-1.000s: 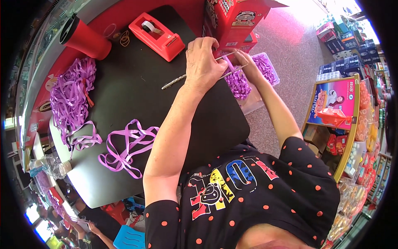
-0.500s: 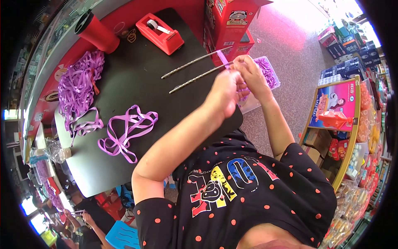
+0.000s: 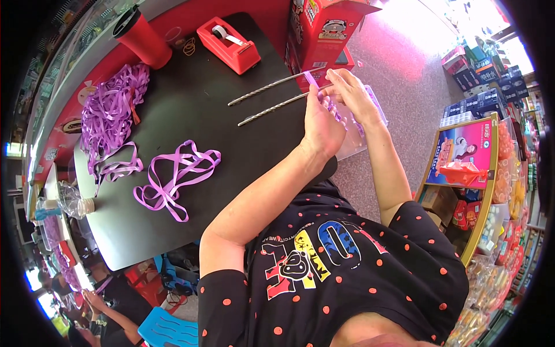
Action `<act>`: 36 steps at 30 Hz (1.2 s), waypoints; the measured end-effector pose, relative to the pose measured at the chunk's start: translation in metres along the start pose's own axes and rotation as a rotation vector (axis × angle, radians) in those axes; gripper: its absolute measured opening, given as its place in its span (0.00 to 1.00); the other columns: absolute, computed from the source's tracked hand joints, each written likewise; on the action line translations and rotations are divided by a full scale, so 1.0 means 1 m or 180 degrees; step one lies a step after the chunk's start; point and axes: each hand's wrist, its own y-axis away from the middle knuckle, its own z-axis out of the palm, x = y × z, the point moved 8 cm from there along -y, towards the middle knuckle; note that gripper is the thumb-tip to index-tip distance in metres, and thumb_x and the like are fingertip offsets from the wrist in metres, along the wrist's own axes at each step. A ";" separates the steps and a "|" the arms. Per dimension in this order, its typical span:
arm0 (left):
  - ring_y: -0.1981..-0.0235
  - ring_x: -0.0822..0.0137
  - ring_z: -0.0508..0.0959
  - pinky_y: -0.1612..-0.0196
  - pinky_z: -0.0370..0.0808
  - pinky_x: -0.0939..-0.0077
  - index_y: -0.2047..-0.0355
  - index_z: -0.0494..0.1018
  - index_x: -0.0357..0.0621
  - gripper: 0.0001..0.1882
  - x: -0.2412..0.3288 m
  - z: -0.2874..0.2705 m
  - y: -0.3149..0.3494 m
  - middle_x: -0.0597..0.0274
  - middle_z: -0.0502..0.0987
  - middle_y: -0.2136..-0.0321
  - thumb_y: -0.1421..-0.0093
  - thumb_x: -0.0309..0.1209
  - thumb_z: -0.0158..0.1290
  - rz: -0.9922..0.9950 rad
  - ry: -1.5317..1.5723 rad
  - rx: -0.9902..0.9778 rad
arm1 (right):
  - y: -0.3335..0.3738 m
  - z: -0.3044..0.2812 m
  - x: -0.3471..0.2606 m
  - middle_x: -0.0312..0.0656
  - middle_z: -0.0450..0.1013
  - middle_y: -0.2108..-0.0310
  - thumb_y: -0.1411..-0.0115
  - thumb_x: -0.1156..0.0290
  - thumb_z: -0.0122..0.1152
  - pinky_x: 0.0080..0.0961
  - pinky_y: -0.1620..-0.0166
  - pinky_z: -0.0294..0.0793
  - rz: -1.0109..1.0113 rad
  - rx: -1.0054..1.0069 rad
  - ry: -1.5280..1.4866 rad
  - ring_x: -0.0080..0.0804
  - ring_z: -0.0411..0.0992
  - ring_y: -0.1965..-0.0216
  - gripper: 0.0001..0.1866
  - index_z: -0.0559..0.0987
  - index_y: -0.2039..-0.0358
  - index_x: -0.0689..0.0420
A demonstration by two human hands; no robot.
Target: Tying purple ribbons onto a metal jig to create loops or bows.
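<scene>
Two twisted metal rods (image 3: pixel 265 92) reach out over the black table, side by side, and a strip of purple ribbon (image 3: pixel 310 78) spans them near the red boxes. My left hand (image 3: pixel 325 128) is closed beside the nearer rod, thumb raised, with purple ribbon showing between its fingers. Close against it, my right hand (image 3: pixel 354 97) has its fingers bent in at the rod and ribbon; the fingertips are partly hidden. Below both hands, a clear plastic box (image 3: pixel 354 149) holding purple pieces is mostly covered. A loose tangle of purple ribbon (image 3: pixel 167 188) lies on the table to the left.
A big heap of purple ribbon (image 3: pixel 110 113) lies at the table's far left. Behind stand a red tumbler (image 3: pixel 144 43), a red tape dispenser (image 3: pixel 230 49) and red boxes (image 3: pixel 321 32). A blue stool (image 3: pixel 167 329) and another person (image 3: pixel 118 309) are at lower left.
My left hand has turned more upright, thumb up, showing purple ribbon in its fingers. My right hand's fingers have straightened and shifted slightly. The view has moved a little.
</scene>
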 end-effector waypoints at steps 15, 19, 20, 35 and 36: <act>0.31 0.57 0.27 0.34 0.25 0.53 0.33 0.25 0.59 0.45 -0.002 -0.014 0.004 0.60 0.29 0.31 0.39 0.62 0.35 -0.0062 0.0198 0.0090 | -0.038 0.040 -0.134 0.42 0.79 0.65 0.38 0.70 0.56 0.17 0.54 0.71 -0.1926 0.0164 0.0536 0.23 0.76 0.60 0.12 0.79 0.58 0.63; 0.31 0.63 0.26 0.34 0.26 0.60 0.33 0.28 0.47 0.54 -0.009 -0.009 0.003 0.61 0.28 0.31 0.44 0.68 0.39 -0.0101 0.0148 -0.0027 | -0.107 0.082 -0.130 0.39 0.79 0.67 0.40 0.68 0.58 0.15 0.57 0.70 -0.1784 -0.0255 0.0670 0.21 0.74 0.63 0.14 0.79 0.57 0.62; 0.31 0.63 0.26 0.34 0.26 0.60 0.33 0.28 0.47 0.54 -0.007 -0.009 0.002 0.61 0.28 0.31 0.44 0.68 0.39 -0.0066 0.0157 -0.0038 | -0.117 0.095 -0.133 0.37 0.79 0.69 0.40 0.66 0.59 0.15 0.61 0.70 -0.1676 -0.0370 0.0865 0.19 0.73 0.67 0.14 0.80 0.58 0.62; 0.31 0.58 0.27 0.33 0.29 0.54 0.34 0.24 0.55 0.54 -0.005 -0.014 -0.002 0.59 0.27 0.31 0.44 0.66 0.42 -0.0060 0.0090 0.0073 | -0.129 0.134 -0.124 0.30 0.69 0.79 0.48 0.67 0.68 0.08 0.83 0.46 0.0212 -0.1609 -0.0276 0.08 0.54 0.84 0.10 0.78 0.73 0.61; 0.31 0.58 0.26 0.33 0.29 0.54 0.34 0.23 0.55 0.55 -0.006 -0.014 -0.002 0.58 0.27 0.31 0.45 0.67 0.42 -0.0078 0.0071 0.0062 | -0.127 0.130 -0.127 0.30 0.69 0.79 0.47 0.67 0.67 0.08 0.83 0.46 0.0156 -0.1620 -0.0367 0.08 0.54 0.84 0.10 0.78 0.73 0.60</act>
